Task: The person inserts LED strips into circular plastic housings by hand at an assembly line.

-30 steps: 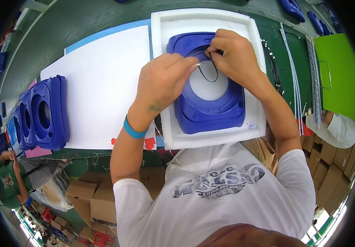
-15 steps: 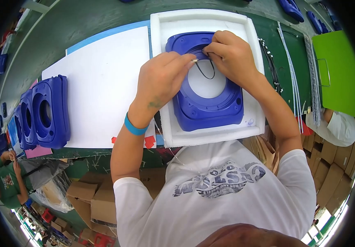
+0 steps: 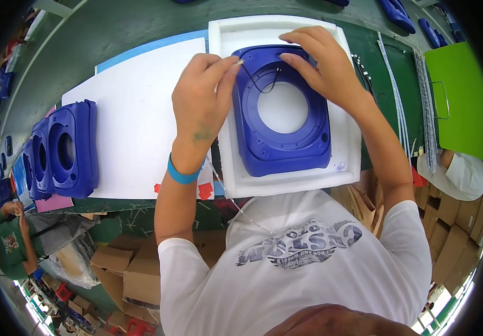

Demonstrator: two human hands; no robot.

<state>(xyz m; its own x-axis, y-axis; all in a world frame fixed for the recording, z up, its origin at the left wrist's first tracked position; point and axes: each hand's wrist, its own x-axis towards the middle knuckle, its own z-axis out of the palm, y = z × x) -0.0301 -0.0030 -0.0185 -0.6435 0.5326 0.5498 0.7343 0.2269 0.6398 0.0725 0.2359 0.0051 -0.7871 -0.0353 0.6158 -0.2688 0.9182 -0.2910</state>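
A blue plastic housing (image 3: 286,159) with a large round opening lies in a white foam tray (image 3: 349,112). My left hand (image 3: 203,92), with a blue band on its wrist, pinches the small pale end of a thin black cable (image 3: 259,89) at the housing's upper left edge. From there the cable sags in a loop over the ring and reaches the inner rim near the top of the opening. Above the housing's upper right corner is my right hand (image 3: 331,70), its thumb and fingers apart with nothing between them.
Several blue housings (image 3: 76,151) stand in a row on the left, beside a white sheet (image 3: 135,123). To the right lie black cables (image 3: 363,73), pale strips (image 3: 395,92) and a bright green panel (image 3: 458,98). Cardboard boxes (image 3: 140,274) sit below the table.
My left hand has moved left and up with the cable end, drawing it away from the opening. My right hand has let go of the cable, risen and spread its fingers.
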